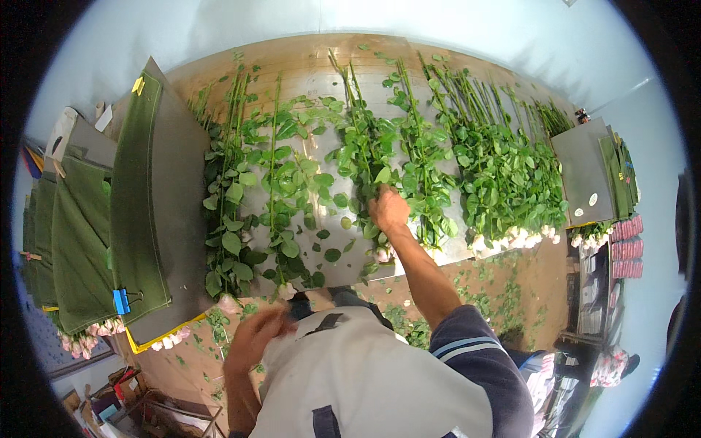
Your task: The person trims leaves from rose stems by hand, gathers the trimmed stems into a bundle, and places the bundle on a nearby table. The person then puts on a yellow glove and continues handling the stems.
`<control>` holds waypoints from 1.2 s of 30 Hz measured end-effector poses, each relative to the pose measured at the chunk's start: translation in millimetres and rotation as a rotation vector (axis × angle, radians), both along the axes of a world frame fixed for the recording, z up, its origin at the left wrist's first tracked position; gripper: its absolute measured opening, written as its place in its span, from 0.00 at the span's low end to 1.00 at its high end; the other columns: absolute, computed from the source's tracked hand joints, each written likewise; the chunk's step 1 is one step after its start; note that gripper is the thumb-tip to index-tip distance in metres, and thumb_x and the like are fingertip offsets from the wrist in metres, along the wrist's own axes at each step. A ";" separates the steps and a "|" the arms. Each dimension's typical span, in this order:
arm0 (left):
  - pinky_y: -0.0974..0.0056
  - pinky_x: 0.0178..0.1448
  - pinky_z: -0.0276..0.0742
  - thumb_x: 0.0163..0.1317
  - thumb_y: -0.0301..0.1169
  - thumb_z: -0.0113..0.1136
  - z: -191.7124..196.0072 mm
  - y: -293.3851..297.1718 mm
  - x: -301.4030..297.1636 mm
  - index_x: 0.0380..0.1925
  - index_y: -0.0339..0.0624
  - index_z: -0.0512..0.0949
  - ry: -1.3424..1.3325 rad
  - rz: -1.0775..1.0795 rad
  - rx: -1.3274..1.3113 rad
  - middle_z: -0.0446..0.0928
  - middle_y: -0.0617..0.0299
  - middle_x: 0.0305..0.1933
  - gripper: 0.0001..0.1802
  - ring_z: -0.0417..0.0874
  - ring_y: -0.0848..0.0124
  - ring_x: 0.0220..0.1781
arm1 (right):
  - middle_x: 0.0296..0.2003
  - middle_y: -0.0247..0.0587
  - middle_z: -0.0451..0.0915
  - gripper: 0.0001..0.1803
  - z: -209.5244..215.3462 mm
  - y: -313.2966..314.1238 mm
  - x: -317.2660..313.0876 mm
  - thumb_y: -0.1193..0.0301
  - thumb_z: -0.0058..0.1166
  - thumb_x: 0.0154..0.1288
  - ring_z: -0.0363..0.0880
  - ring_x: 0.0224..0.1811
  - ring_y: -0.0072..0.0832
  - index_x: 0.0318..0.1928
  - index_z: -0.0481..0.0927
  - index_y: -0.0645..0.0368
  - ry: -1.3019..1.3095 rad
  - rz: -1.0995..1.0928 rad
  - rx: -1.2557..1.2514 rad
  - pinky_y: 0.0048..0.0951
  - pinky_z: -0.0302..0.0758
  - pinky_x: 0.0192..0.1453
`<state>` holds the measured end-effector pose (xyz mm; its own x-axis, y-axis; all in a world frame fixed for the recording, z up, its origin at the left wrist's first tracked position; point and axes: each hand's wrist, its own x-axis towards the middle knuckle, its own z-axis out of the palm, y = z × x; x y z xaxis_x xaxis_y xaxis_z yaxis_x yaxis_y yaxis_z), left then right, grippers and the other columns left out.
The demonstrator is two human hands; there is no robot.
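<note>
Long-stemmed roses lie in rows across a metal-topped table (332,263), their stems toward the far side and pale blooms toward me. My right hand (390,209) reaches over the middle row, its fingers closed among the leaves on a rose stem; the fingertips are partly hidden. A pale pink bloom (383,254) shows just below that hand. My left hand (257,334) is near my body, off the table's near edge, smeared by motion, and I see nothing clear in it. A sparse rose stem (274,182) lies left of the middle row.
Upright grey panels with green cloth (135,190) stand at the left, a blue binder clip (123,301) on one. Another grey panel (584,175) bounds the right end, beside a dense rose pile (504,182). Fallen leaves litter the brown floor (504,292). Shelves (590,292) stand at right.
</note>
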<state>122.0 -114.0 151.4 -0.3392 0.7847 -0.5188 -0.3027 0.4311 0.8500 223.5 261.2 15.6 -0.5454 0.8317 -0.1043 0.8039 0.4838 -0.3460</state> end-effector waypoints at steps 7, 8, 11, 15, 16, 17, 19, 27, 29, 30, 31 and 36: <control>0.61 0.56 0.73 0.69 0.40 0.52 -147.4 173.6 3.3 0.54 0.37 0.72 -0.168 0.014 -0.012 0.78 0.57 0.50 0.21 0.78 0.65 0.50 | 0.46 0.58 0.78 0.22 -5.2 -40.1 -25.2 0.66 0.60 0.56 0.79 0.47 0.53 0.50 0.74 0.63 0.312 -0.012 -0.225 0.43 0.76 0.52; 0.61 0.53 0.74 0.68 0.41 0.53 -160.0 184.7 6.7 0.52 0.38 0.73 -0.183 0.053 -0.033 0.78 0.58 0.48 0.20 0.79 0.65 0.47 | 0.46 0.60 0.78 0.22 -8.1 -44.5 -29.6 0.65 0.61 0.57 0.78 0.49 0.53 0.49 0.75 0.64 0.307 -0.035 -0.393 0.44 0.76 0.53; 0.60 0.43 0.75 0.67 0.41 0.56 -188.6 196.6 13.4 0.46 0.38 0.74 -0.149 0.164 -0.105 0.78 0.60 0.40 0.18 0.79 0.65 0.38 | 0.38 0.58 0.81 0.19 -15.2 -49.3 -25.0 0.63 0.59 0.59 0.80 0.44 0.52 0.45 0.78 0.62 0.373 -0.057 -0.326 0.43 0.76 0.47; 0.56 0.32 0.73 0.65 0.44 0.57 -199.3 194.5 9.5 0.39 0.37 0.75 0.063 0.217 -0.236 0.76 0.59 0.30 0.19 0.76 0.65 0.29 | 0.35 0.55 0.81 0.20 -20.8 -35.1 3.3 0.59 0.57 0.60 0.81 0.38 0.52 0.48 0.75 0.59 0.220 -0.156 0.052 0.49 0.77 0.41; 0.55 0.31 0.72 0.65 0.46 0.57 -196.8 194.0 7.6 0.37 0.37 0.76 0.068 0.207 -0.303 0.76 0.58 0.29 0.20 0.76 0.64 0.27 | 0.35 0.55 0.81 0.21 -22.2 -30.7 6.0 0.57 0.58 0.60 0.81 0.37 0.52 0.47 0.74 0.59 0.111 -0.085 -0.003 0.48 0.77 0.41; 0.54 0.31 0.71 0.65 0.44 0.57 -193.2 193.9 6.0 0.35 0.35 0.75 0.133 0.172 -0.370 0.75 0.57 0.28 0.19 0.75 0.64 0.27 | 0.35 0.55 0.81 0.22 -23.6 -27.0 8.2 0.56 0.58 0.59 0.81 0.37 0.51 0.46 0.74 0.59 -0.007 -0.022 -0.059 0.48 0.77 0.40; 0.52 0.33 0.69 0.66 0.40 0.55 -183.8 190.8 5.4 0.31 0.32 0.73 0.178 0.088 -0.548 0.74 0.57 0.26 0.18 0.75 0.64 0.26 | 0.35 0.55 0.81 0.21 -24.6 -16.2 7.8 0.55 0.58 0.58 0.81 0.37 0.51 0.41 0.74 0.59 -0.080 0.033 -0.060 0.48 0.78 0.40; 0.57 0.35 0.76 0.69 0.32 0.45 -171.9 161.8 30.1 0.62 0.32 0.60 0.628 0.084 -0.332 0.78 0.54 0.31 0.24 0.78 0.61 0.26 | 0.34 0.55 0.82 0.17 -8.3 5.7 6.5 0.59 0.54 0.58 0.82 0.37 0.53 0.41 0.76 0.59 0.040 -0.070 -0.079 0.50 0.77 0.42; 0.57 0.35 0.77 0.69 0.31 0.45 -174.2 159.2 31.5 0.68 0.34 0.52 0.626 0.084 -0.316 0.78 0.53 0.32 0.30 0.78 0.61 0.27 | 0.34 0.56 0.82 0.16 -5.7 2.7 7.2 0.60 0.54 0.59 0.81 0.37 0.53 0.42 0.76 0.58 0.072 -0.067 -0.109 0.50 0.77 0.42; 0.57 0.35 0.77 0.69 0.31 0.45 -175.1 159.0 30.9 0.68 0.34 0.52 0.513 0.142 -0.299 0.78 0.53 0.32 0.30 0.78 0.61 0.27 | 0.34 0.56 0.82 0.16 -5.1 0.9 7.2 0.60 0.54 0.59 0.81 0.37 0.53 0.42 0.76 0.58 0.090 -0.063 -0.126 0.50 0.77 0.41; 0.57 0.35 0.77 0.69 0.30 0.45 -175.7 158.5 29.0 0.69 0.34 0.52 0.446 0.148 -0.244 0.78 0.53 0.32 0.31 0.78 0.62 0.28 | 0.34 0.56 0.82 0.16 -4.8 -0.6 7.6 0.60 0.54 0.60 0.81 0.37 0.53 0.42 0.76 0.58 0.117 -0.056 -0.105 0.50 0.77 0.41; 0.54 0.35 0.77 0.68 0.29 0.46 -177.3 154.0 14.1 0.53 0.34 0.66 -0.289 0.323 -0.083 0.76 0.56 0.33 0.15 0.77 0.62 0.28 | 0.37 0.51 0.81 0.11 -8.9 -13.3 0.1 0.66 0.55 0.61 0.80 0.35 0.52 0.40 0.78 0.58 0.449 0.034 0.035 0.47 0.77 0.40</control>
<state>136.0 40.0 -25.8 -0.3920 0.6137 -0.6854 -0.6539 0.3382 0.6768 223.6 247.9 6.6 -0.5573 0.8113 0.1765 0.5614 0.5248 -0.6399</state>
